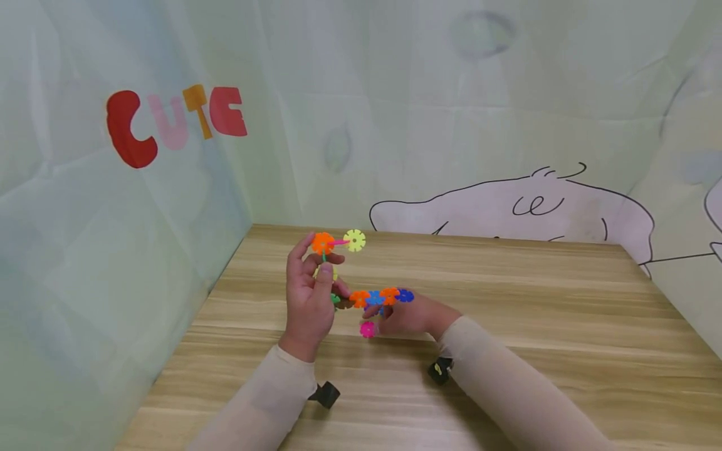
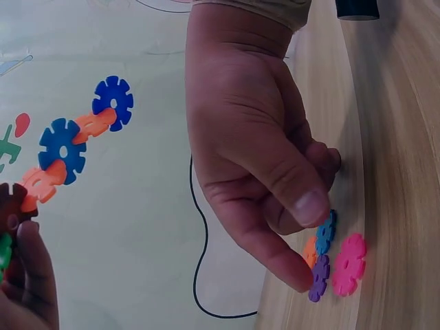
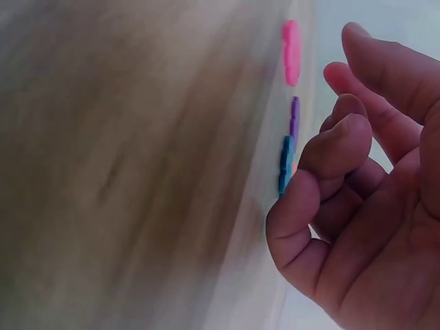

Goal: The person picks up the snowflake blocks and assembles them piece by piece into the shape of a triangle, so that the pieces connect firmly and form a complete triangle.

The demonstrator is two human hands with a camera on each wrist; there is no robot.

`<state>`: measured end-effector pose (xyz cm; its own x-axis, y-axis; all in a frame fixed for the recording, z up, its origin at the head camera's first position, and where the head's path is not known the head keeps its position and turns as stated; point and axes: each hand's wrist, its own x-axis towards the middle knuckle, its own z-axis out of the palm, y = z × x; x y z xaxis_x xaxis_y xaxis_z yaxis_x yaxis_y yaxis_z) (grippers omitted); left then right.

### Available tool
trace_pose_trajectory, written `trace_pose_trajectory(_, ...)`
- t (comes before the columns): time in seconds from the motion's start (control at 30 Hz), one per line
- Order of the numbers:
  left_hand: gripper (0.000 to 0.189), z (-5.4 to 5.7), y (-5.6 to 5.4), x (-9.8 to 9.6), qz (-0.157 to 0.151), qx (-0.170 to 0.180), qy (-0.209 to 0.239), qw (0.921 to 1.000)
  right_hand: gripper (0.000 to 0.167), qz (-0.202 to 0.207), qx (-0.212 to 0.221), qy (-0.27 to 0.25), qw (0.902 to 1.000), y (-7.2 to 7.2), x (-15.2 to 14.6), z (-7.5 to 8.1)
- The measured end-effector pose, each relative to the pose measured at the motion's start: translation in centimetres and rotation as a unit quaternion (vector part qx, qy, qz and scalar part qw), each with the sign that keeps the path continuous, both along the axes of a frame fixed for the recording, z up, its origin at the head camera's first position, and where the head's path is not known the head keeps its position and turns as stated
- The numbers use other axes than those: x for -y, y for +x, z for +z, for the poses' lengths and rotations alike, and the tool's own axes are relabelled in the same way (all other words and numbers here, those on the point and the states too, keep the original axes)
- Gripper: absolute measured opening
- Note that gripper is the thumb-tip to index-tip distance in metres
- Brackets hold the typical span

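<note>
My left hand (image 1: 307, 307) grips a curved chain of notched plastic snowflake discs (image 1: 359, 299) above the table. Light yellow, pink, orange and green discs form its upper part; brown, orange and blue ones run rightward to a dark blue disc (image 2: 113, 103) at its end. Behind that end in the head view, my right hand (image 1: 410, 314) reaches low over the table with nothing in its fingers. Its thumb and index finger stretch forward while the others bend loosely. Close by its fingertips lie a loose pink disc (image 2: 350, 265), a purple disc (image 2: 318, 278), a blue disc (image 2: 327, 232) and an orange disc (image 2: 311, 251).
The wood-grain table (image 1: 536, 300) meets printed cloth walls at the back and sides. Red and orange letters (image 1: 132, 128) decorate the left wall (image 1: 56, 250). A small black camera (image 1: 440, 371) sits at the right wrist, another black camera (image 1: 326, 395) at the left.
</note>
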<state>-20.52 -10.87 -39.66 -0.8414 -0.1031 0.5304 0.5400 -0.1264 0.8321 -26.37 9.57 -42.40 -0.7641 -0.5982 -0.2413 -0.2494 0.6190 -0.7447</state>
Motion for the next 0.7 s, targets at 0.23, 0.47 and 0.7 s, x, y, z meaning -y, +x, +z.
trace_pose_trajectory(0.23,0.051,0.0,0.0,0.0,-0.006,0.001,0.002,1.0000,0.025,0.011,-0.018,0.045,0.9987,0.3,0.5,-0.2)
trace_pose_trajectory(0.47,0.051,0.0,0.0,-0.1,-0.008,-0.005,0.004,0.9999,0.021,0.014,-0.016,0.100,0.9947,0.4,1.2,0.1)
trace_pose_trajectory(0.7,0.052,-0.1,-0.1,-0.1,-0.008,-0.005,0.005,0.9999,0.023,0.029,-0.024,0.055,0.9978,0.5,1.1,0.2)
